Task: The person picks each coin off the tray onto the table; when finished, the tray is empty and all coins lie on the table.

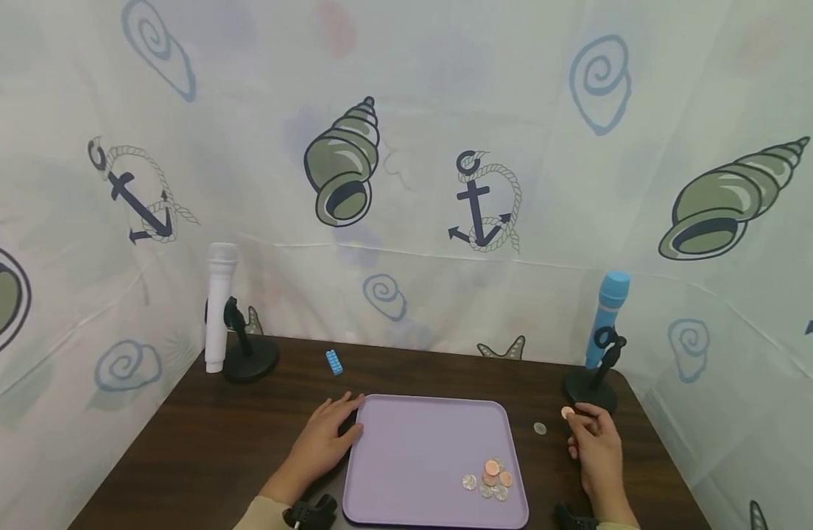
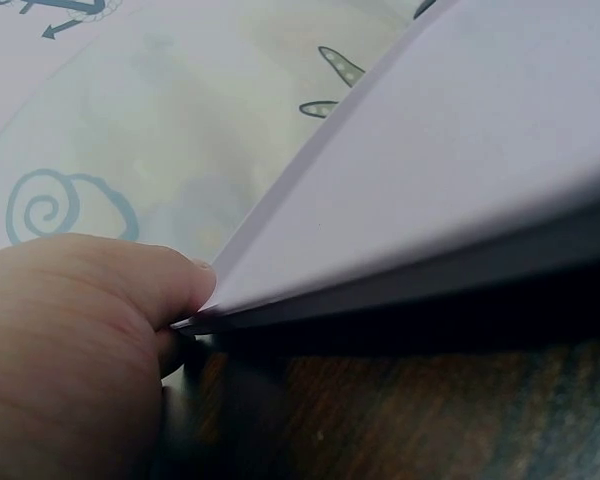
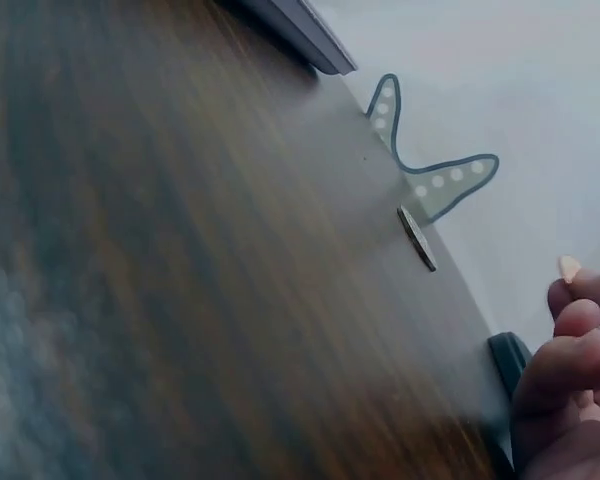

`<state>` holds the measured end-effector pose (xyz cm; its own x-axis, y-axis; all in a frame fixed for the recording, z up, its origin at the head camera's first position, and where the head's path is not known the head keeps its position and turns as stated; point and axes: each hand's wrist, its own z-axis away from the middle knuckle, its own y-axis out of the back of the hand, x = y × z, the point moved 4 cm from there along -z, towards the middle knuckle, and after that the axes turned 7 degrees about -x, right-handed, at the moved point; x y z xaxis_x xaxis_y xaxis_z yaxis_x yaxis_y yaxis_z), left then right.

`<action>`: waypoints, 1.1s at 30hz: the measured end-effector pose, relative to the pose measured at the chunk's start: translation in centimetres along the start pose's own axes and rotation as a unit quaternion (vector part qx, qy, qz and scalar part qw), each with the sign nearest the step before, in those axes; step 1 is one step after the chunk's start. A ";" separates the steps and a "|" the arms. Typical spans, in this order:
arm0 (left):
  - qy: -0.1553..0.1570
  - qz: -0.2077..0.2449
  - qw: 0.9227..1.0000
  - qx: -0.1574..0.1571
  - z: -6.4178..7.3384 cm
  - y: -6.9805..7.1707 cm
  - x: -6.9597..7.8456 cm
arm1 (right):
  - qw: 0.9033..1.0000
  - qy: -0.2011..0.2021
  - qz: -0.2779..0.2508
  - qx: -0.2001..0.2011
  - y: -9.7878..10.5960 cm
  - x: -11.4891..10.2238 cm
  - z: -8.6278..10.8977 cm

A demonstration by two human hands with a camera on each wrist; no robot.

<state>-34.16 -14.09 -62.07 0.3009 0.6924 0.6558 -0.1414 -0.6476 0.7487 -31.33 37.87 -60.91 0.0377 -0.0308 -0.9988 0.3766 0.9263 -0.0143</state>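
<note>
My right hand (image 1: 597,447) pinches a copper-coloured coin (image 1: 567,412) between thumb and fingertips, above the table in front of the blue microphone's stand. The same coin (image 3: 569,268) shows edge-on at the fingertips in the right wrist view. Left of that hand, a silver coin (image 1: 540,428) lies on the table. My left hand (image 1: 323,442) rests against the lilac tray (image 1: 420,449) at its far left corner, fingers relaxed, its thumb (image 2: 180,280) at the rim in the left wrist view. Several silver and copper coins (image 1: 491,467) lie in a small cluster near the tray's right side.
At the back left a white microphone (image 1: 221,309) leans in a black stand (image 1: 250,359). A blue microphone (image 1: 605,316) stands in another black stand (image 1: 590,389) at the back right. A small blue toy brick (image 1: 334,362) lies behind the tray. A printed curtain (image 1: 406,294) hangs behind the dark table.
</note>
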 end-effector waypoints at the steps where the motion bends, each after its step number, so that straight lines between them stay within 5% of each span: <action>1: 0.001 0.001 1.000 -0.001 0.0 0.0 0.0 | 1.000 0.005 0.011 0.007 0.1 0.0 0.1; 7: -0.003 -0.002 1.000 0.000 0.0 0.0 0.0 | 0.997 0.011 0.063 0.047 0.7 -0.1 0.1; 33: 0.003 0.002 1.000 -0.005 -0.1 0.0 -0.2 | 0.964 -0.017 0.261 -0.040 0.4 0.2 -0.3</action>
<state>-34.31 -14.20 -62.13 0.2938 0.6917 0.6597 -0.1523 -0.6475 0.7467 -31.45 38.32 -61.08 0.2327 0.4366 -0.8690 0.2249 0.8452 0.4849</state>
